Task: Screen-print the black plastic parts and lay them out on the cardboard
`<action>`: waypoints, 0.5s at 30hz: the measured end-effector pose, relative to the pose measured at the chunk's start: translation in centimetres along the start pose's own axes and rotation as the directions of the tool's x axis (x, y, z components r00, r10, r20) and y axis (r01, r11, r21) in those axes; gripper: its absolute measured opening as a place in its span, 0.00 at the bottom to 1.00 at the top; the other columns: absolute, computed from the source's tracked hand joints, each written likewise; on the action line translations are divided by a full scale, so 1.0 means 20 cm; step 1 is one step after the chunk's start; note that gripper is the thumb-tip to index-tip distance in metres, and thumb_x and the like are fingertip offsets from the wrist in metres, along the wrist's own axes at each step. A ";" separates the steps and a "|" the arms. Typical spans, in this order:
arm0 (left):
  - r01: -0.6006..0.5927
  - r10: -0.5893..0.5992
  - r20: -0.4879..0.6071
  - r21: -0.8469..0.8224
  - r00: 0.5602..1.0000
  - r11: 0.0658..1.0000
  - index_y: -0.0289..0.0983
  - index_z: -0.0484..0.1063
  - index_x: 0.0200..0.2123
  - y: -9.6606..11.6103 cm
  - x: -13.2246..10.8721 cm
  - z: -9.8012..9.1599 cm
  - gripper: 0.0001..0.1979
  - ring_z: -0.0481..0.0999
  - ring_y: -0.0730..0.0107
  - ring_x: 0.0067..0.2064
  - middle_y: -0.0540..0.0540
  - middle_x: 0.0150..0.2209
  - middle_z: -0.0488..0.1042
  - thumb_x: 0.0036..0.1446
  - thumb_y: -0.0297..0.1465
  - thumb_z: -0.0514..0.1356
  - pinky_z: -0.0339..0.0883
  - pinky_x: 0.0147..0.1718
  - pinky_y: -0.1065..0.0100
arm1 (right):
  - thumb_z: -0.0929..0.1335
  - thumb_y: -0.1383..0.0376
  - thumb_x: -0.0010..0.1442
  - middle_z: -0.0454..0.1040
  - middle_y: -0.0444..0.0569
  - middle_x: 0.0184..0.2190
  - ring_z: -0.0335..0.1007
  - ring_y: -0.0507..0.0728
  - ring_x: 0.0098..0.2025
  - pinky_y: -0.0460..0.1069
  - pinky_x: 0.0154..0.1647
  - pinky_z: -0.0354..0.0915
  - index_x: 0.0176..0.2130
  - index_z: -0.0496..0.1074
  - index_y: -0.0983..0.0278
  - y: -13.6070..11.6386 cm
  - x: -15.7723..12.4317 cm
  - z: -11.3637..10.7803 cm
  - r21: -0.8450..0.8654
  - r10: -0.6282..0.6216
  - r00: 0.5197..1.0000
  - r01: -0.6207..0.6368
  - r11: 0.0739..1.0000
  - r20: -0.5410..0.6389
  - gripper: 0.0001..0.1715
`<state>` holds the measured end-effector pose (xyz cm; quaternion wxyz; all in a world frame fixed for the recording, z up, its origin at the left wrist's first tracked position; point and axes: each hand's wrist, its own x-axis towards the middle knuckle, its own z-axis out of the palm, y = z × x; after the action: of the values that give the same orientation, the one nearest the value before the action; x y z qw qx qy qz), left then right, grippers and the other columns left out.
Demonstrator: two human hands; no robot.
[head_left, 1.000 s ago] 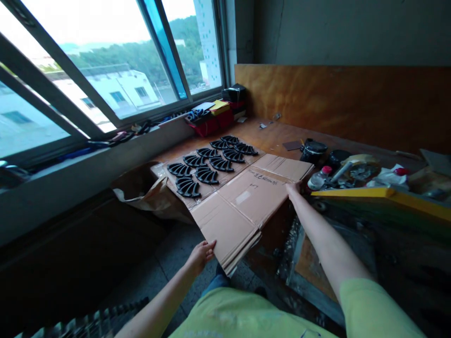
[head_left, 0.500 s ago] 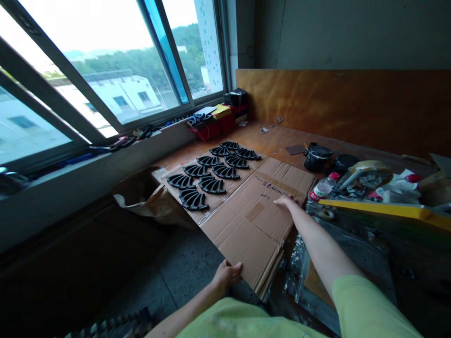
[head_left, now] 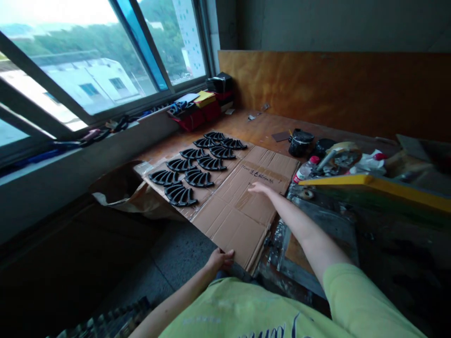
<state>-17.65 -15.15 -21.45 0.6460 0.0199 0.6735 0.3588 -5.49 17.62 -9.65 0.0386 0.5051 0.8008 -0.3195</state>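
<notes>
A brown cardboard sheet [head_left: 243, 232] with tape and handwriting lies on the wooden bench, its near corner jutting past the bench edge. My left hand [head_left: 221, 259] is closed on that near edge, thumb on top and the other fingers mostly hidden below. Over the middle of the cardboard, by the handwriting, my right hand [head_left: 260, 188] is stretched out with nothing visible in it; whether it touches the surface I cannot tell. Several black fan-shaped ribbed pieces [head_left: 199, 177] rest in rows on the left part of the cardboard.
To the right are a bottle with a red cap [head_left: 306, 170], a black pot [head_left: 300, 142], tape rolls [head_left: 345, 152] and a yellow-edged board [head_left: 366, 180]. Red boxes [head_left: 197, 117] stand by the window. A large paper bag [head_left: 137, 199] hangs open at the left.
My right hand has moved left across the cardboard, onto the handwriting. My left hand keeps its hold on the near edge. The whole view has shifted somewhat.
</notes>
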 end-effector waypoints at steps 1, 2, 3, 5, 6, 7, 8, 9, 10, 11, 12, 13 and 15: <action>-0.012 0.014 -0.045 0.050 0.999 0.999 0.37 0.65 0.33 0.01 -0.01 0.00 0.25 0.76 0.67 0.24 0.48 0.23 0.74 0.41 0.37 0.77 0.70 0.25 0.69 | 0.73 0.61 0.57 0.74 0.57 0.58 0.70 0.62 0.61 0.51 0.62 0.64 0.57 0.75 0.66 -0.01 -0.05 0.02 0.023 -0.045 0.999 0.045 0.999 0.024 0.29; -0.022 0.029 -0.081 0.093 0.996 0.995 0.37 0.64 0.32 0.01 -0.01 0.01 0.24 0.76 0.68 0.24 0.47 0.23 0.74 0.43 0.37 0.76 0.70 0.25 0.69 | 0.73 0.61 0.58 0.73 0.54 0.60 0.68 0.60 0.62 0.49 0.63 0.62 0.59 0.74 0.64 -0.02 -0.12 0.04 0.048 -0.102 0.994 0.100 0.994 0.043 0.30; -0.027 0.040 -0.102 0.127 0.994 0.992 0.36 0.64 0.31 0.01 -0.02 0.01 0.23 0.75 0.69 0.23 0.47 0.24 0.74 0.44 0.37 0.75 0.71 0.25 0.69 | 0.72 0.60 0.60 0.71 0.52 0.61 0.67 0.59 0.63 0.48 0.64 0.61 0.60 0.73 0.63 -0.01 -0.19 0.07 0.077 -0.174 0.983 0.169 0.983 0.063 0.30; -0.033 0.052 -0.113 0.166 0.992 0.985 0.36 0.64 0.31 0.01 -0.02 0.01 0.21 0.76 0.69 0.24 0.45 0.25 0.75 0.46 0.37 0.75 0.71 0.25 0.70 | 0.71 0.58 0.62 0.70 0.50 0.63 0.66 0.58 0.65 0.50 0.66 0.59 0.62 0.71 0.61 0.02 -0.38 0.10 0.142 -0.347 0.933 0.332 0.933 0.098 0.30; -0.038 0.058 -0.114 0.174 0.992 0.984 0.36 0.65 0.31 0.01 -0.01 0.01 0.21 0.76 0.69 0.25 0.45 0.26 0.76 0.46 0.37 0.75 0.72 0.25 0.69 | 0.70 0.56 0.63 0.70 0.50 0.63 0.64 0.59 0.66 0.52 0.67 0.58 0.62 0.70 0.60 0.05 -0.49 0.10 0.176 -0.427 0.898 0.406 0.897 0.108 0.31; -0.040 0.061 -0.115 0.178 0.992 0.983 0.35 0.66 0.31 0.01 -0.01 0.00 0.21 0.77 0.68 0.26 0.44 0.28 0.77 0.46 0.36 0.75 0.72 0.26 0.69 | 0.70 0.55 0.63 0.69 0.50 0.64 0.62 0.60 0.67 0.54 0.68 0.57 0.63 0.70 0.59 0.10 -0.60 0.10 0.208 -0.490 0.865 0.462 0.862 0.108 0.31; -0.039 0.061 -0.114 0.182 0.992 0.983 0.35 0.67 0.31 0.01 -0.01 0.00 0.21 0.78 0.67 0.28 0.44 0.29 0.77 0.45 0.36 0.75 0.73 0.26 0.69 | 0.70 0.54 0.63 0.68 0.50 0.64 0.59 0.60 0.69 0.55 0.69 0.56 0.63 0.70 0.59 0.16 -0.71 0.10 0.238 -0.522 0.847 0.490 0.839 0.097 0.31; -0.035 0.056 -0.110 0.186 0.992 0.982 0.35 0.68 0.31 0.02 -0.01 0.00 0.20 0.79 0.66 0.29 0.43 0.30 0.78 0.44 0.35 0.75 0.73 0.27 0.69 | 0.70 0.53 0.63 0.67 0.50 0.65 0.57 0.61 0.70 0.56 0.69 0.55 0.62 0.70 0.58 0.22 -0.82 0.09 0.267 -0.522 0.849 0.488 0.831 0.075 0.31; -0.030 0.051 -0.106 0.191 0.993 0.981 0.34 0.68 0.32 0.02 -0.01 -0.01 0.20 0.80 0.66 0.30 0.44 0.31 0.78 0.44 0.35 0.76 0.74 0.27 0.69 | 0.70 0.53 0.62 0.68 0.50 0.65 0.57 0.61 0.70 0.57 0.70 0.55 0.62 0.71 0.58 0.30 -0.93 0.08 0.297 -0.500 0.865 0.468 0.833 0.041 0.31; -0.022 0.043 -0.102 0.196 0.994 0.980 0.34 0.69 0.32 0.02 -0.02 -0.01 0.19 0.80 0.66 0.30 0.44 0.32 0.79 0.45 0.34 0.75 0.74 0.28 0.69 | 0.70 0.54 0.62 0.69 0.50 0.64 0.58 0.62 0.69 0.58 0.70 0.55 0.61 0.72 0.58 0.38 -1.03 0.07 0.328 -0.459 0.888 0.435 0.838 -0.005 0.30; -0.016 0.037 -0.099 0.206 0.994 0.978 0.34 0.70 0.33 0.03 -0.02 -0.01 0.19 0.80 0.66 0.30 0.45 0.32 0.79 0.45 0.34 0.75 0.74 0.28 0.69 | 0.71 0.54 0.62 0.70 0.50 0.63 0.60 0.62 0.68 0.59 0.69 0.55 0.60 0.73 0.58 0.47 -1.12 0.06 0.364 -0.398 0.915 0.392 0.845 -0.063 0.28; -0.008 0.030 -0.096 0.220 0.995 0.975 0.34 0.71 0.34 0.03 -0.02 -0.02 0.18 0.80 0.67 0.30 0.45 0.33 0.79 0.46 0.34 0.75 0.75 0.29 0.69 | 0.71 0.55 0.61 0.72 0.50 0.61 0.63 0.62 0.66 0.60 0.69 0.57 0.58 0.74 0.58 0.57 -1.21 0.05 0.408 -0.320 0.939 0.344 0.846 -0.127 0.27; 0.006 0.017 -0.086 0.261 0.996 0.965 0.33 0.71 0.36 0.04 -0.02 -0.03 0.18 0.80 0.69 0.30 0.45 0.34 0.80 0.47 0.34 0.74 0.75 0.29 0.69 | 0.71 0.54 0.60 0.75 0.50 0.58 0.69 0.62 0.62 0.61 0.66 0.60 0.55 0.76 0.58 0.76 -1.37 0.06 0.522 -0.119 0.958 0.244 0.817 -0.261 0.24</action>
<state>-18.44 -15.03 -20.78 0.6067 0.0906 0.7424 0.2694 20.30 -0.13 -7.24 -0.2257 0.4474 0.7194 -0.4809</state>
